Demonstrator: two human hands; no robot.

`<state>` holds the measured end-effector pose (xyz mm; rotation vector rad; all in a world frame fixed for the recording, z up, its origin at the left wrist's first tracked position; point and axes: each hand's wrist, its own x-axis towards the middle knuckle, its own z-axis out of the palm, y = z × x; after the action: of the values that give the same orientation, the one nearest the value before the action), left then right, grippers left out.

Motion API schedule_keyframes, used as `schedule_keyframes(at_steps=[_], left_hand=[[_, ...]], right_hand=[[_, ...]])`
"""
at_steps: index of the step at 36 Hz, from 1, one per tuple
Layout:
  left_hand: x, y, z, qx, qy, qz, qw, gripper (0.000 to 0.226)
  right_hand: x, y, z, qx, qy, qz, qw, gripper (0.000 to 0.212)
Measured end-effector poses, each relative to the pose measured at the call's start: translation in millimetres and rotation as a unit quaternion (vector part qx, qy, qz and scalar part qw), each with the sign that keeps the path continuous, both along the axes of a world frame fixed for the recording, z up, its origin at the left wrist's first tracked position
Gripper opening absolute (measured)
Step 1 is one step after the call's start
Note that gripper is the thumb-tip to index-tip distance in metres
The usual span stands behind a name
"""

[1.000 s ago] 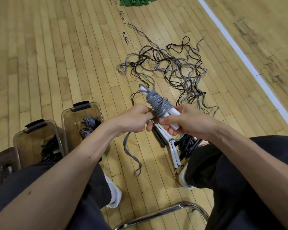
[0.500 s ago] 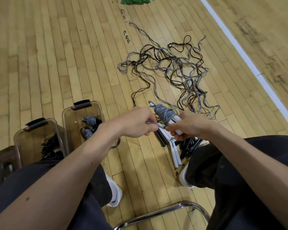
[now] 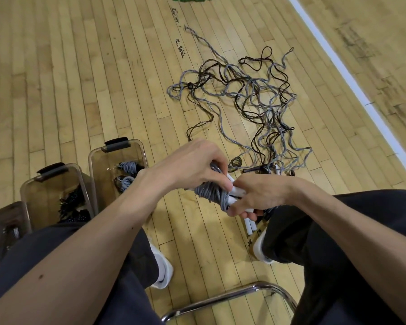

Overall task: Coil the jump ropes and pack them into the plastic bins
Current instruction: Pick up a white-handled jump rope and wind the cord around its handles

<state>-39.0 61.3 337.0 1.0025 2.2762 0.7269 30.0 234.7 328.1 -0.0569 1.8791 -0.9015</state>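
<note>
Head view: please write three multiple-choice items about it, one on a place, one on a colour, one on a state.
1. Where does the bin holding coiled grey ropes stand?
A. beside the left leg
B. beside the right shoe
C. on the chair
2. What colour is the bundled jump rope?
A. green
B. grey
C. red
3. What holds that jump rope?
A. nothing, it lies in the bin
B. the left hand and right hand
C. a hook
Answers: 1 A, it stands on the floor left of that leg; 2 B, grey cord, white handles; 3 B, both grip it.
</note>
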Motion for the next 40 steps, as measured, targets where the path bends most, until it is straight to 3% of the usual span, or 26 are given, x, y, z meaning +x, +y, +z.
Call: schedule_keyframes(at_steps=[4, 7, 17, 25, 29, 31, 34, 40], left_hand=[[-1, 0, 1, 0.017, -0.047, 0.021, 0.999, 0.028], [-3, 1, 2, 0.018, -0.085, 0.034, 0.996, 0.028], [-4, 2, 5, 0.060, -0.183, 0.058, 0.980, 0.029], [-6, 0, 16, 0.161, -0.298, 0.111, 0.934, 0.034], [-5, 0, 11, 0.149, -0.314, 0.137, 0.927, 0.026], [-6, -3, 8, 0.141, -0.319, 0.148, 0.925, 0.010], [-3, -3, 11, 0.131, -0.326, 0.183, 0.918, 0.028], [1, 6, 2, 0.148, -0.299, 0.221, 0.916, 0.032]], right_hand=[[1, -1, 2, -0.005, 0.024, 0.038, 0.999, 0.031], [3, -1, 4, -0.001, 0.040, 0.049, 0.998, 0.044], [10, -2, 11, -0.076, 0.045, 0.015, 0.996, 0.055], [7, 8, 21, -0.219, 0.001, -0.069, 0.973, 0.041], [6, 11, 24, -0.287, -0.009, -0.099, 0.953, 0.043], [5, 14, 23, -0.324, -0.018, -0.126, 0.937, 0.049], [1, 18, 21, -0.348, -0.017, -0.170, 0.922, 0.052], [-1, 18, 19, -0.328, 0.012, -0.194, 0.925, 0.037]])
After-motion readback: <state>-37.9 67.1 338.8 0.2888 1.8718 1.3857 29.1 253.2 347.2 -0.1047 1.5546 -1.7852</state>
